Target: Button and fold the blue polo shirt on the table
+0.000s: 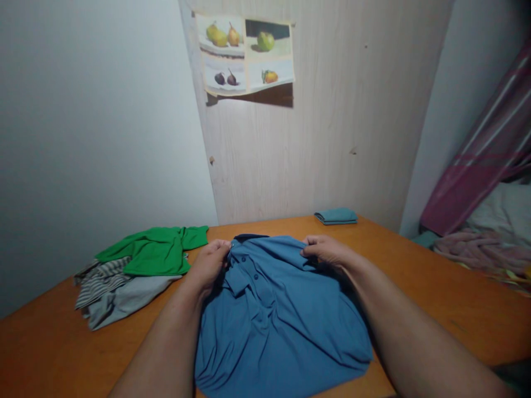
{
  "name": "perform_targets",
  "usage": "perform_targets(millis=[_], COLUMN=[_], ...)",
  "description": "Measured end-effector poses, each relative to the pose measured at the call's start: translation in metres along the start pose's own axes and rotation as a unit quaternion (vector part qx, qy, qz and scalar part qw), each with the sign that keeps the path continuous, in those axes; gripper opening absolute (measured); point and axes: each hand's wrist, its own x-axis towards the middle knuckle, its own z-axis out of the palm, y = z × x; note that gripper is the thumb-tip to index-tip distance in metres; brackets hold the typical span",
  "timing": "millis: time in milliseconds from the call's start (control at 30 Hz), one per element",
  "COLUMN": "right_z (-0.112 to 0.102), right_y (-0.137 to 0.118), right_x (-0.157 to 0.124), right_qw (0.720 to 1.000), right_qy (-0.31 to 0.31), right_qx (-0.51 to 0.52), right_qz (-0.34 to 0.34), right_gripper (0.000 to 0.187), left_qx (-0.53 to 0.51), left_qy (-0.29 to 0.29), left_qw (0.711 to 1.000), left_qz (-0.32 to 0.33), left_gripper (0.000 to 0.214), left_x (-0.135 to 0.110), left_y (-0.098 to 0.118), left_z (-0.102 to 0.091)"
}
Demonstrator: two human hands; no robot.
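A blue polo shirt (282, 309) with a dark collar and dark buttons is spread in front of me, its front side up and creased toward the middle. My left hand (211, 262) is closed on the shirt's upper left edge, near the collar. On the other side, my right hand (327, 251) pinches the upper right edge between thumb and fingers. The shirt's top is stretched between both hands. Its lower part reaches the near edge of the view.
To the left, a green shirt (155, 249) lies over a striped garment (103, 279) and a grey one (133, 298) on the orange tabletop (431, 309). A folded teal cloth (336, 215) sits at the back. Pink bedding (464, 249) and a curtain (477, 149) are at right.
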Motion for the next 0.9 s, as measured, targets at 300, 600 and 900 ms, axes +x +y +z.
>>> perform_targets(millis=[300,600,900], right_z=[-0.008,-0.007,-0.009], right_y=[-0.001,-0.004,-0.006], right_x=[0.007,0.007,0.006], right_qw=[0.955,0.94,0.938], right_qy=[0.098,0.128,0.122], right_qx=[0.28,0.317,0.325], right_qz=[-0.002,-0.001,-0.005], right_gripper=[0.025,0.018,0.014], left_qx=[-0.037,-0.034,-0.012], left_qy=[-0.018,-0.011,0.002], left_qw=[0.999,0.999,1.0], left_qz=[-0.014,-0.001,0.012], left_gripper=[0.034,0.036,0.035], left_x=[-0.005,-0.005,-0.004], left_y=[0.007,0.008,0.008], left_z=[0.001,0.003,0.003])
